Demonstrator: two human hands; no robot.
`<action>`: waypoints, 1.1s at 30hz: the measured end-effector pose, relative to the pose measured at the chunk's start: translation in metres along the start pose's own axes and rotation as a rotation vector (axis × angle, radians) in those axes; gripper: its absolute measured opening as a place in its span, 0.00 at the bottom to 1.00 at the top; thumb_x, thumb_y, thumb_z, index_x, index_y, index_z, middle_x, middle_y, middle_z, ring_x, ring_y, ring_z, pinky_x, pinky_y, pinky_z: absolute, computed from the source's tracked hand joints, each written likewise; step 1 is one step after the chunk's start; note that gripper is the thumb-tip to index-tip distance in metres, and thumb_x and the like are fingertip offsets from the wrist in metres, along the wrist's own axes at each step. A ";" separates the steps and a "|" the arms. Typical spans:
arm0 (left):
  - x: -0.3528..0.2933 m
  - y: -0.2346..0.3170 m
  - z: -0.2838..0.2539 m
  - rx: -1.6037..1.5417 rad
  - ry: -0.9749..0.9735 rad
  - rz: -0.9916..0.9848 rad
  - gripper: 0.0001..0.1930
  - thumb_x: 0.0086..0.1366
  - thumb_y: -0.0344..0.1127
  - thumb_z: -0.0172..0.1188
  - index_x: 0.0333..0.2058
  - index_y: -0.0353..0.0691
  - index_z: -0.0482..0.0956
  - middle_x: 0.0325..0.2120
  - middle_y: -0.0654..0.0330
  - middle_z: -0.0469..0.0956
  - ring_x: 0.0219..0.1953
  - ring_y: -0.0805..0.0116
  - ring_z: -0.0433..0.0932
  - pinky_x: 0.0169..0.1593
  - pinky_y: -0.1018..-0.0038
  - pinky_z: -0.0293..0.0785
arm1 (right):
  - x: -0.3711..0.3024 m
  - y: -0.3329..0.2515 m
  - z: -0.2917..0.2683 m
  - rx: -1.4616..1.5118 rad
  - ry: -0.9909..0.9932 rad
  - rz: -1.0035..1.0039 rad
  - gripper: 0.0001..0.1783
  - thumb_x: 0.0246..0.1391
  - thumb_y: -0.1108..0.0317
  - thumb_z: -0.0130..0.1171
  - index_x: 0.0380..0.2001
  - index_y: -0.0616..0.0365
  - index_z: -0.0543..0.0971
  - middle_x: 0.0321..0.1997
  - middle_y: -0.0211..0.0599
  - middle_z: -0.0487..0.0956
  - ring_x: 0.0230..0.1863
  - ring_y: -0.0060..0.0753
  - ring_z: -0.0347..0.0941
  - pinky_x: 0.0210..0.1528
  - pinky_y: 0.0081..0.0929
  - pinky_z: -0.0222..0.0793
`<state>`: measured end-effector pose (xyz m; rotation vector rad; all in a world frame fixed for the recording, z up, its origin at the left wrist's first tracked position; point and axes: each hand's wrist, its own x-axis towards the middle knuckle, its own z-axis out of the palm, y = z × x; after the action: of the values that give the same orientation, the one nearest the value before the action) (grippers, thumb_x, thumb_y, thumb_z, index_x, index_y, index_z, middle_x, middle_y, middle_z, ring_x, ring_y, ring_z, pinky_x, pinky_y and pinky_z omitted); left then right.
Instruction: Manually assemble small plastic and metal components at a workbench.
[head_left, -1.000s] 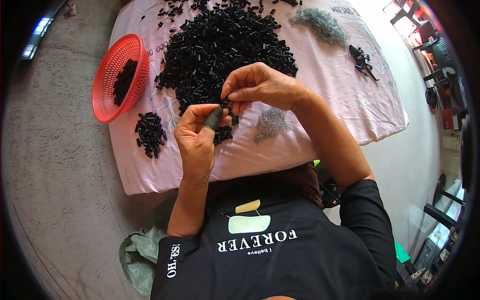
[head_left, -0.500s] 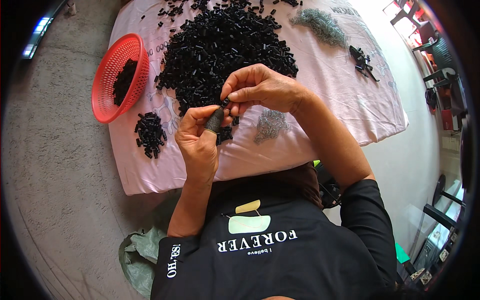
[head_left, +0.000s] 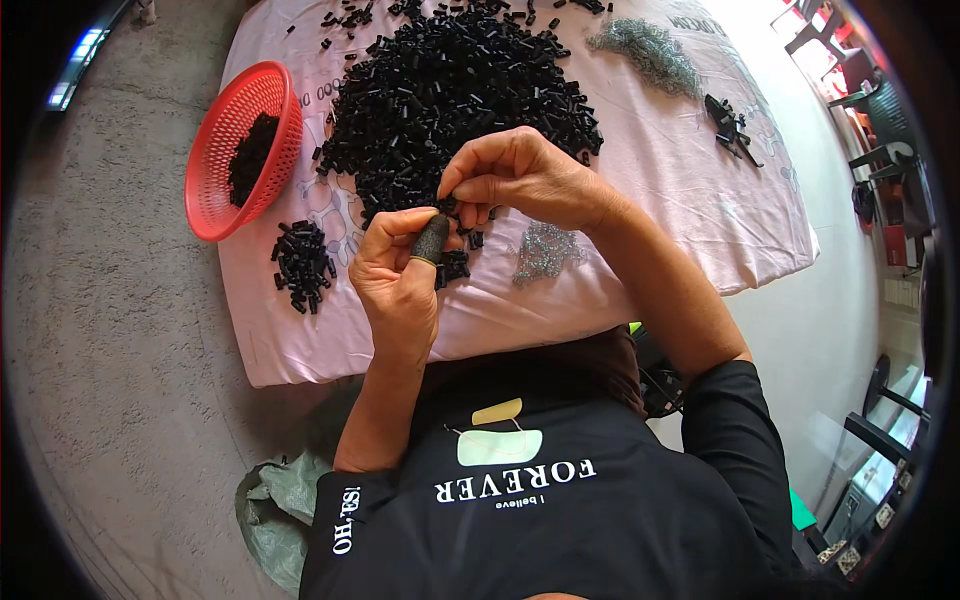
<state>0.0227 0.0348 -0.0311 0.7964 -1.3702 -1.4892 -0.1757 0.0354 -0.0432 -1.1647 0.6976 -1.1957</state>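
My left hand (head_left: 395, 275) and my right hand (head_left: 525, 182) meet in front of a big heap of small black tube-shaped parts (head_left: 450, 80). Between their fingertips is a small black part (head_left: 448, 206), mostly covered, and both hands are closed on it. A dark finger cot (head_left: 430, 240) covers my left thumb. Just right of my fingers lies a little pile of thin silver metal pieces (head_left: 545, 252), like small springs. A smaller pile of black parts (head_left: 302, 265) rests to the left of my left hand.
A red plastic basket (head_left: 205, 200) with dark small pieces inside stands at the table's left edge. More silver pieces (head_left: 650, 55) and a few longer black parts (head_left: 730, 128) lie far right on the pink cloth (head_left: 690, 220). A greenish sack (head_left: 285, 510) is on the floor.
Both hands stay together at nearly the same place, with the fingers shifting slightly around the small black part. The whole view has shifted a little.
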 end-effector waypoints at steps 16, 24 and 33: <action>0.006 -0.006 -0.005 0.156 -0.053 0.174 0.10 0.60 0.15 0.53 0.39 0.32 0.76 0.42 0.59 0.76 0.38 0.77 0.76 0.47 0.80 0.73 | 0.002 0.010 0.001 0.249 0.016 0.045 0.10 0.61 0.74 0.57 0.44 0.65 0.80 0.35 0.34 0.82 0.35 0.20 0.80 0.43 0.18 0.78; 0.003 -0.009 -0.004 0.186 -0.051 0.152 0.08 0.61 0.17 0.54 0.39 0.32 0.75 0.40 0.59 0.77 0.37 0.76 0.76 0.47 0.80 0.74 | 0.003 0.011 0.003 0.257 0.026 0.052 0.09 0.61 0.74 0.58 0.43 0.63 0.80 0.36 0.34 0.83 0.34 0.18 0.79 0.39 0.16 0.76; 0.001 -0.012 -0.002 0.041 -0.074 0.028 0.14 0.59 0.14 0.46 0.41 0.34 0.73 0.39 0.60 0.75 0.37 0.77 0.76 0.44 0.81 0.73 | 0.002 0.013 0.004 0.273 0.043 0.000 0.08 0.59 0.75 0.60 0.41 0.63 0.81 0.35 0.34 0.83 0.32 0.18 0.79 0.37 0.16 0.76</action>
<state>0.0220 0.0327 -0.0426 0.7510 -1.4653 -1.4862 -0.1667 0.0338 -0.0535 -0.9135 0.5466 -1.2748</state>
